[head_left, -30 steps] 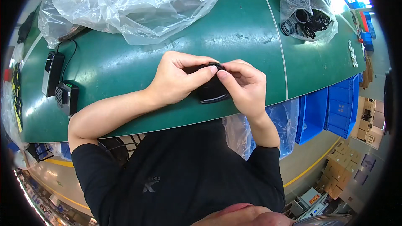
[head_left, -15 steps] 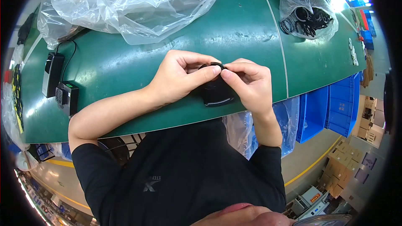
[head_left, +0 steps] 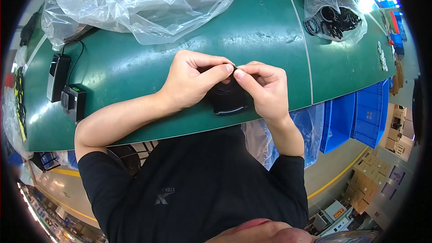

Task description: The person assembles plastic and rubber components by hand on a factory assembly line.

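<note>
A dark, glossy black part (head_left: 228, 100) was held over the worktop (head_left: 270, 31), close to its near edge; whether the surface was touched could not be told. Faint curved contours were seen on its face, a pale highlight was shown along its rounded lower rim, and its upper end was partly covered. That end was pinched by the fingers (head_left: 210, 58) of the left hand (head_left: 189, 81) and of the right hand (head_left: 271, 87), the thumb tips being set just beside each other. Both wrists were angled inward, and the left elbow (head_left: 87, 139) was sharply bent.
</note>
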`<state>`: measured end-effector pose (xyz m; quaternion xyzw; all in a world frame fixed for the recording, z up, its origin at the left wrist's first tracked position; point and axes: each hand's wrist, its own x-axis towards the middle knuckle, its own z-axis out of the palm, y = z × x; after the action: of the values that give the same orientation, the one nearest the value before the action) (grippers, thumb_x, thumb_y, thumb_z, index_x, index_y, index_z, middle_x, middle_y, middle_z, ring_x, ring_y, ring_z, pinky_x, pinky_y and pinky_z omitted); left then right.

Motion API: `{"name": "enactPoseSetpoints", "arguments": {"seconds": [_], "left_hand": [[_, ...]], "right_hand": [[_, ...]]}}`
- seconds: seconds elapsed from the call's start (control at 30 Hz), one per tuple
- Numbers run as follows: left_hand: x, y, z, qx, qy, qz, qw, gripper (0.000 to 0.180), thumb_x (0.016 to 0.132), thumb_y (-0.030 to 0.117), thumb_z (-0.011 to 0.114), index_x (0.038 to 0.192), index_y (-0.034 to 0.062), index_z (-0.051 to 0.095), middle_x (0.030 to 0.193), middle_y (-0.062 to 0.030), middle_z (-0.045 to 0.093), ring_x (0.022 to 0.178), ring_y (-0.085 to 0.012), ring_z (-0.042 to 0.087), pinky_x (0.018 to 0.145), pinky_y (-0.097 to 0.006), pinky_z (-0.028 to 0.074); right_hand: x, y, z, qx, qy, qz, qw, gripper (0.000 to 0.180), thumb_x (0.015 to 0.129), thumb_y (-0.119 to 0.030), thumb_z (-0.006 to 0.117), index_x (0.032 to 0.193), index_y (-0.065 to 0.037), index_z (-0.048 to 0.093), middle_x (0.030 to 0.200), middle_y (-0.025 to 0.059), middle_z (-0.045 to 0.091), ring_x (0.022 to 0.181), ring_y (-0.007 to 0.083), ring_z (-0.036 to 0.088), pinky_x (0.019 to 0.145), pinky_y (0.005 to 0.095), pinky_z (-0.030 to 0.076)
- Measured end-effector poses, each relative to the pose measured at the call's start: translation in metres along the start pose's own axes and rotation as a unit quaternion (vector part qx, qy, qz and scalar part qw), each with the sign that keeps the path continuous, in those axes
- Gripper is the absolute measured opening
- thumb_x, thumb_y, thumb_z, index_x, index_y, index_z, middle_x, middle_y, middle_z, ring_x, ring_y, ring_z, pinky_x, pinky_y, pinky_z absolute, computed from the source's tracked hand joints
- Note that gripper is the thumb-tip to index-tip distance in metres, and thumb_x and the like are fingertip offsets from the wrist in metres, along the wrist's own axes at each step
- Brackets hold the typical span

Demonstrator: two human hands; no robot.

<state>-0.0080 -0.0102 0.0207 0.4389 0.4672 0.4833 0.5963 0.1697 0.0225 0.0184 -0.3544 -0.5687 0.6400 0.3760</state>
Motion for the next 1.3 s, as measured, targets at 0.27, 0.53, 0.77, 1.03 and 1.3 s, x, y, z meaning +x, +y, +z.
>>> {"name": "enactPoseSetpoints", "arguments": {"seconds": [0.27, 0.53, 0.77, 1.03, 1.3], "left_hand": [[0.004, 0.001, 0.003, -0.022, -0.040, -0.003, 0.999, 0.021, 0.087, 0.014, 0.059, 0.094, -0.0045, 0.067, 0.079, -0.0074, 0.066, 0.074, -0.0097, 0.061, 0.070, -0.023, 0.049], [0.006, 0.001, 0.001, -0.093, -0.110, -0.055, 0.988, 0.029, 0.089, 0.014, 0.056, 0.111, -0.0060, 0.058, 0.095, -0.0084, 0.065, 0.082, -0.0111, 0.061, 0.075, -0.025, 0.050], [0.006, 0.000, -0.002, -0.026, -0.165, -0.082, 0.982, 0.028, 0.091, 0.013, 0.054, 0.111, -0.0056, 0.058, 0.096, -0.0070, 0.064, 0.084, -0.0090, 0.059, 0.075, -0.024, 0.049], [0.005, 0.000, -0.001, -0.058, -0.152, -0.083, 0.983, 0.027, 0.091, 0.020, 0.055, 0.101, -0.0037, 0.064, 0.087, -0.0051, 0.065, 0.077, -0.0073, 0.058, 0.070, -0.023, 0.050], [0.004, 0.000, 0.001, -0.032, -0.094, -0.087, 0.991, 0.033, 0.091, 0.029, 0.055, 0.089, -0.0018, 0.067, 0.077, -0.0046, 0.065, 0.067, -0.0067, 0.058, 0.062, -0.023, 0.050]], "right_hand": [[0.000, -0.006, -0.004, 0.016, 0.025, 0.039, 0.999, 0.012, 0.083, -0.006, 0.064, 0.087, 0.005, 0.066, 0.078, 0.0045, 0.064, 0.070, 0.0066, 0.057, 0.062, 0.0184, 0.045], [0.002, -0.006, -0.012, -0.026, 0.074, 0.013, 0.997, 0.014, 0.083, -0.009, 0.065, 0.085, 0.005, 0.066, 0.073, 0.0043, 0.064, 0.065, 0.0061, 0.057, 0.059, 0.0182, 0.046], [0.007, -0.014, -0.021, -0.068, 0.070, 0.020, 0.995, 0.018, 0.083, -0.013, 0.066, 0.080, 0.005, 0.067, 0.068, 0.0020, 0.063, 0.061, 0.0041, 0.054, 0.054, 0.0177, 0.042], [0.007, -0.015, -0.020, -0.108, 0.044, 0.010, 0.993, 0.018, 0.084, -0.014, 0.065, 0.079, 0.003, 0.067, 0.066, -0.0002, 0.062, 0.059, 0.0030, 0.051, 0.052, 0.0177, 0.040], [0.001, -0.010, -0.021, -0.062, 0.011, 0.032, 0.998, 0.015, 0.086, -0.009, 0.061, 0.091, 0.004, 0.066, 0.073, 0.0012, 0.062, 0.064, 0.0044, 0.053, 0.056, 0.0183, 0.043]]}}
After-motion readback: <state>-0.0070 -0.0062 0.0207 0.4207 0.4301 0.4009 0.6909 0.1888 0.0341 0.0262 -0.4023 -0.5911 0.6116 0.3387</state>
